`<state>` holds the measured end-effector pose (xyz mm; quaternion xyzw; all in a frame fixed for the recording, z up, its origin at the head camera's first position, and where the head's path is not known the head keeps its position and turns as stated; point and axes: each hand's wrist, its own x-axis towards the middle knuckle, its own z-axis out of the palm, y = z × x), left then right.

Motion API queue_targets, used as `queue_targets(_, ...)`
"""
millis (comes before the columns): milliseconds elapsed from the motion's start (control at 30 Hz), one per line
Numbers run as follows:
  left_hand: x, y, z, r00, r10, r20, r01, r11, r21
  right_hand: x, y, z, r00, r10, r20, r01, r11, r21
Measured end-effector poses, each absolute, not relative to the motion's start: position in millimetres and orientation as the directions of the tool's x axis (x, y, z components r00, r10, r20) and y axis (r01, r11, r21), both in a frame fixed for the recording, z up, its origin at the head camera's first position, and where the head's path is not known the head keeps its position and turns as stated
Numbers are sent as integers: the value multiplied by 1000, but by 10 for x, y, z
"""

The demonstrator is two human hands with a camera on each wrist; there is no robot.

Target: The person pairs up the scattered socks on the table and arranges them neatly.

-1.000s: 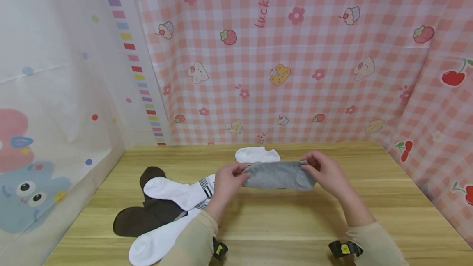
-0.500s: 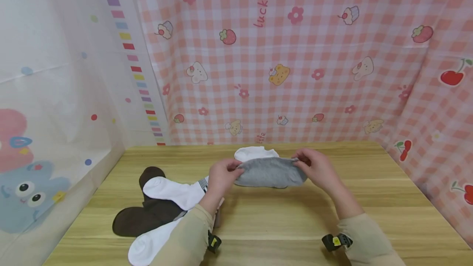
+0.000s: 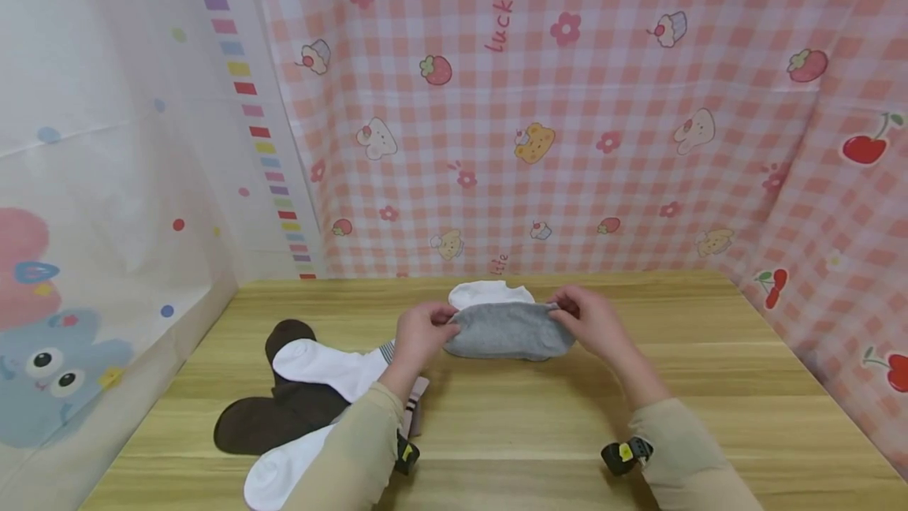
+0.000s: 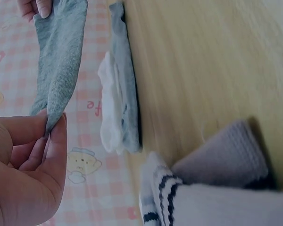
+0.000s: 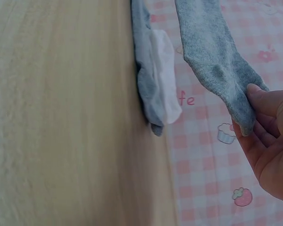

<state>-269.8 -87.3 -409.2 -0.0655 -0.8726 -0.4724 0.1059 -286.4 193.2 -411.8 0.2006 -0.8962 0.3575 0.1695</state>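
Grey sock (image 3: 507, 330), both grips (image 3: 420, 335) (image 3: 592, 326) raised, pinching

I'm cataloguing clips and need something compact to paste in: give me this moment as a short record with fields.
Left hand: pinches one end of a held gray sock
Right hand: pinches its other end
Held item position: spread between both hands, above the wooden table
Lying beyond: short white sock, with a second gray sock alongside
Pile at left: white striped sock over dark brown socks; another white sock nearer the person
Backdrop: pink checked curtain
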Motion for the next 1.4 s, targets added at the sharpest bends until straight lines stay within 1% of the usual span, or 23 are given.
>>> queue_targets(267, -2792, -897, -4175, -965, 28, 261, 226, 593, 773, -3005, 1891, -4240, -878, -243, 413, -463, 650, -602)
queue_targets(567, -2880, -912, -4255, -978, 11, 209, 169, 631, 757, -3115, 1840, -4340, -895, -254, 366, -440, 638, -632)
queue_targets(667, -2896, -911, -4269, -980, 4, 200, 156, 642, 751, -3135, 1818, -4350, -895, -263, 361, -442, 636, -633)
queue_targets(933, -2946, -919, -4328, -970, 31, 242, 202, 656, 727, -3185, 1789, -4378, -906, -273, 323, -420, 665, -618)
queue_targets(1400, -3004, -915, -4370, -976, 28, 215, 173, 697, 696, -3259, 1757, -4440, -928, -267, 258, -372, 690, -621)
